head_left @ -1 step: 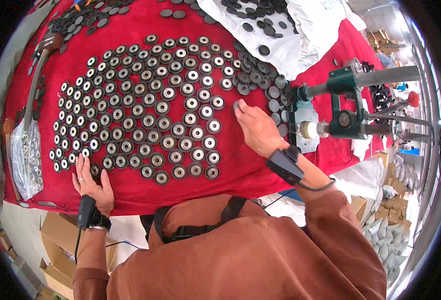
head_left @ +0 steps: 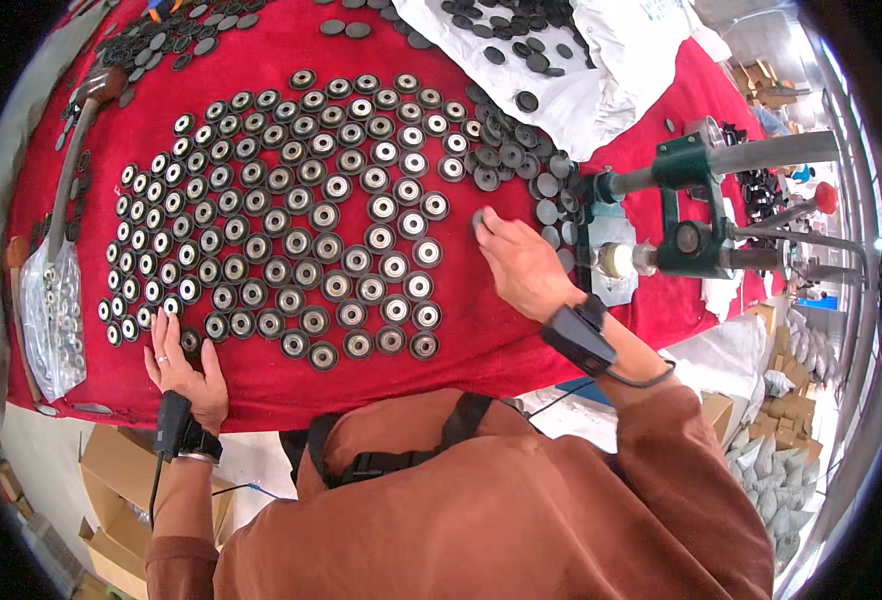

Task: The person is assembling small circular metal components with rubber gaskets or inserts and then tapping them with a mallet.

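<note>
Near edge, left hand [head_left: 183,362]: my palm is flat on the red cloth [head_left: 461,340], fingers spread, tips touching the bottom-left discs of the disc grid [head_left: 291,220].
Right hand [head_left: 521,262]: wrist bent, reaching forward; fingertips pinched together on one dark disc [head_left: 478,218].
Key relation: held disc sits just right of the grid's right edge; right hand nearer, left well apart.
Beyond, right: green press [head_left: 696,200] beside a loose disc pile [head_left: 516,160].
Far: white sheet [head_left: 601,60] with more discs.
</note>
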{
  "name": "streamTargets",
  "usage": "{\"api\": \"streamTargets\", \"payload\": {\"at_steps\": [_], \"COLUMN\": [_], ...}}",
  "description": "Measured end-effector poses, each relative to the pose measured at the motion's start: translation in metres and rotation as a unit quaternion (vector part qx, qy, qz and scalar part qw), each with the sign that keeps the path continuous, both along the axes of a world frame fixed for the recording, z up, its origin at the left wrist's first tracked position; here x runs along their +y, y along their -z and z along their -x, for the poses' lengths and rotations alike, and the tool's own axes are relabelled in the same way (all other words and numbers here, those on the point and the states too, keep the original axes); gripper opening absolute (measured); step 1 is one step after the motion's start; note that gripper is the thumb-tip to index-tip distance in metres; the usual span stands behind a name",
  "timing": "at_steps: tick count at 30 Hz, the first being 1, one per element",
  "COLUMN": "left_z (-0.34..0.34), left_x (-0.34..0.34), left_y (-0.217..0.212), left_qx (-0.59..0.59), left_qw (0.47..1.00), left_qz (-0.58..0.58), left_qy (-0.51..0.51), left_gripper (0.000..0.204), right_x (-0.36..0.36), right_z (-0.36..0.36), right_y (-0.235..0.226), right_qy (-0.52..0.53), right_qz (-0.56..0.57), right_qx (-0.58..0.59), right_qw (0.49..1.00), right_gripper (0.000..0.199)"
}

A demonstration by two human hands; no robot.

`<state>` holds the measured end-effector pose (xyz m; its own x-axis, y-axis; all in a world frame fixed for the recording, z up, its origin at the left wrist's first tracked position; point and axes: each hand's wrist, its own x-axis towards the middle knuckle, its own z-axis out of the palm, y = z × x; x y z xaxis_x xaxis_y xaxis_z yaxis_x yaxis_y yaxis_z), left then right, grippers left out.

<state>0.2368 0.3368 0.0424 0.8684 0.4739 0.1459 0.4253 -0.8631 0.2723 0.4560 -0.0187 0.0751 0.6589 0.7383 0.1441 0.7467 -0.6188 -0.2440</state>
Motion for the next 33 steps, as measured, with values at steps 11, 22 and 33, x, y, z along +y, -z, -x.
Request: {"api": "streamTargets", "payload": {"at_steps": [11,22,33], "left_z": [-0.001,0.002,0.001], "left_x": [0.000,0.003,0.001], "left_y": [-0.001,0.003,0.003], "left_qx": [-0.004,-0.014,-0.013], "left_qw": [1.000,1.000,1.000], "left_qz": [-0.008,-0.008,-0.004], "left_qy": [0.002,0.010,0.003], "left_gripper": [0.052,0.052,0.053], "right_x": [0.022,0.060,0.051], "right_z": [-0.072,-0.021,-0.002], "right_y": [0.008,0.013,0.026], "right_qy": [0.413,0.092,0.008], "right_qz": [-0.093,-0.155,0.106], "right_qx": [0.248,-0.003,-0.132], "right_qw": [0.871,0.984,0.986], "right_gripper": [0.025,0.019,0.050]}}
